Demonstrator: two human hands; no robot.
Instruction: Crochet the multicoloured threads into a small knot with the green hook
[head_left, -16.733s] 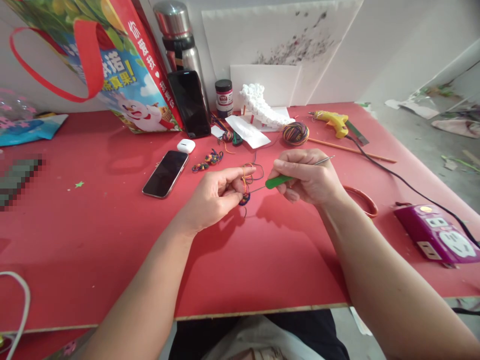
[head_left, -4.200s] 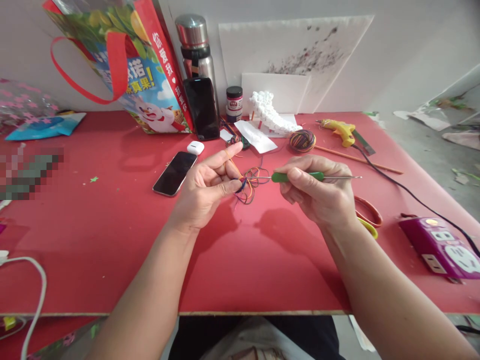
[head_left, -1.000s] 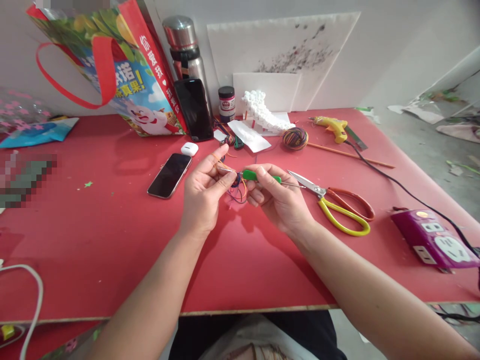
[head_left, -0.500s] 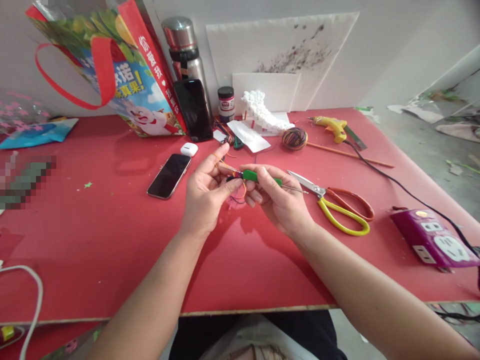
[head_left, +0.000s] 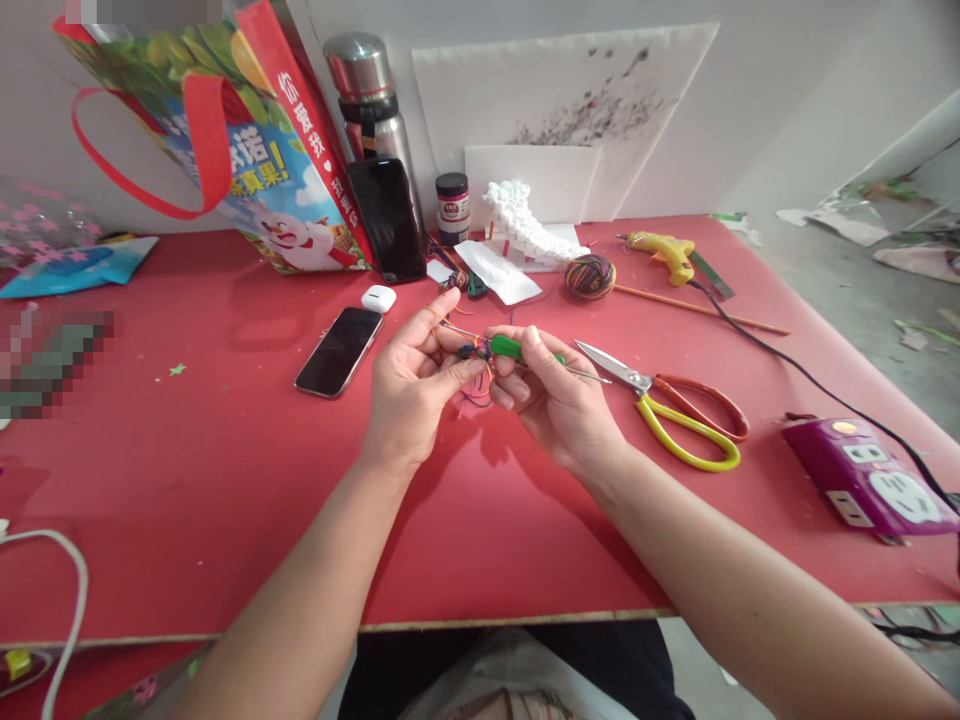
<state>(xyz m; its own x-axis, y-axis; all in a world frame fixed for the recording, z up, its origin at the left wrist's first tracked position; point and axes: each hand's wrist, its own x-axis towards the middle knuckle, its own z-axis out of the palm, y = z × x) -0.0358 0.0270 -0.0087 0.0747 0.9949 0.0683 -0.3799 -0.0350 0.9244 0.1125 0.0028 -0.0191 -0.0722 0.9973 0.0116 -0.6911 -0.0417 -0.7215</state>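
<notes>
Over the middle of the red table, my right hand (head_left: 559, 395) is closed round the green handle of a crochet hook (head_left: 508, 347). The hook's metal shaft sticks out past my fingers to the right. My left hand (head_left: 412, 385) pinches a small piece of multicoloured crochet work (head_left: 472, 352) between thumb and fingers. Orange yarn runs over my raised left index finger. The handle's left end meets the crochet work; the exact stitch there is too small to make out. Loose strands hang below the piece. A ball of multicoloured yarn (head_left: 589, 277) lies beyond my right hand.
Scissors (head_left: 649, 390) lie open-bladed right of my right hand. A phone (head_left: 339, 352) and a white earphone case (head_left: 379, 298) are at left. Farther back stand a gift bag (head_left: 300, 190), a steel flask (head_left: 360, 75) and a glue gun (head_left: 664, 257). A purple power socket (head_left: 862, 470) sits at right.
The crochet hook has shifted slightly right and tilted, its right end now lower. More of the crochet work and yarn shows between my hands. My left hand has hardly moved.
</notes>
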